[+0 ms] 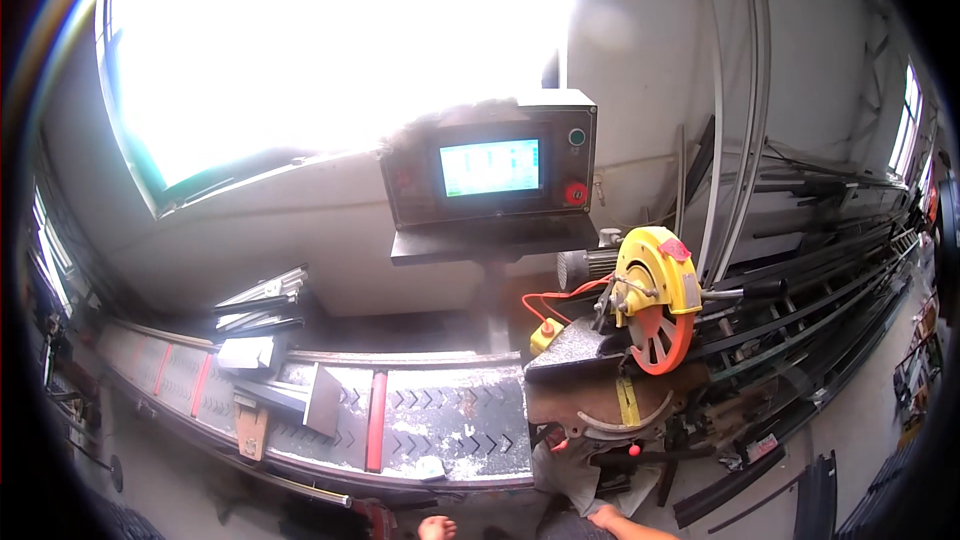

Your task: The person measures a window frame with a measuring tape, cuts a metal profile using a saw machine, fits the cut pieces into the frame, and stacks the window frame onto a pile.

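At the lower edge, my left hand (437, 528) is partly cut off by the frame. Its fingers look curled in, with nothing visible in them, in front of the roller table's near rail. To its right, my right hand (604, 517) reaches in with its fingers closed at the lower edge of a crumpled grey cloth (572, 480). This cloth hangs below the saw's rusty base. Above it stands a yellow cut-off saw (650, 275) with an orange-rimmed disc guard and a black handle.
A long metal roller table (455, 420) with red bars runs leftward, carrying metal profiles (285, 395) and an angled plate (322, 400). Behind it stands a control box (490, 165) with a lit screen and red button. Long dark bars (820, 290) are stacked at right; tall strips lean on the wall.
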Available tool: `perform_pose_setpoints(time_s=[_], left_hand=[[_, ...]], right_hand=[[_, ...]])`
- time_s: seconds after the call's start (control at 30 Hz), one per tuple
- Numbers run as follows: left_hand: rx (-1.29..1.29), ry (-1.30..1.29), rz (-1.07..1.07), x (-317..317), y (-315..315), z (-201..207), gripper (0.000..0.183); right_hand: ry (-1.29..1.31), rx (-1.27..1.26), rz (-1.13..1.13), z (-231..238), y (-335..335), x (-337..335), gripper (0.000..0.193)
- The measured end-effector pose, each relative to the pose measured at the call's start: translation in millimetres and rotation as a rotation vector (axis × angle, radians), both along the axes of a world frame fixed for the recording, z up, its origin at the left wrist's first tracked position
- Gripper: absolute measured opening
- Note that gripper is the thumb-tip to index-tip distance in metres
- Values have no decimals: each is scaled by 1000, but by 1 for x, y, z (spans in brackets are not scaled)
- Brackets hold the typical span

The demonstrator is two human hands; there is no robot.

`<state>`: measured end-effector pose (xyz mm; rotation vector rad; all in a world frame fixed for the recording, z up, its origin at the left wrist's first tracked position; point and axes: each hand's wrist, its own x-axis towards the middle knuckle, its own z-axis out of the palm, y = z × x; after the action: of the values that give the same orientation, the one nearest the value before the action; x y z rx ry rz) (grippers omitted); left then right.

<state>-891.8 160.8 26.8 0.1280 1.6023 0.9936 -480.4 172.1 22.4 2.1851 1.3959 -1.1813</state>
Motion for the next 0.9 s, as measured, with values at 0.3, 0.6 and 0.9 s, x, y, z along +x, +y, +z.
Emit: perform_pose_setpoints(time_s=[0.3, 0.6, 0.9], left_hand=[[-277, 616, -613, -10, -29, -64, 19], [-487, 102, 716, -111, 99, -45, 40], [-487, 2, 445, -132, 151, -14, 37]], right_hand=[[612, -88, -528, -42, 53, 15, 19], [444, 61, -837, -38, 32, 46, 17], [166, 114, -488, -47, 28, -61, 28]])
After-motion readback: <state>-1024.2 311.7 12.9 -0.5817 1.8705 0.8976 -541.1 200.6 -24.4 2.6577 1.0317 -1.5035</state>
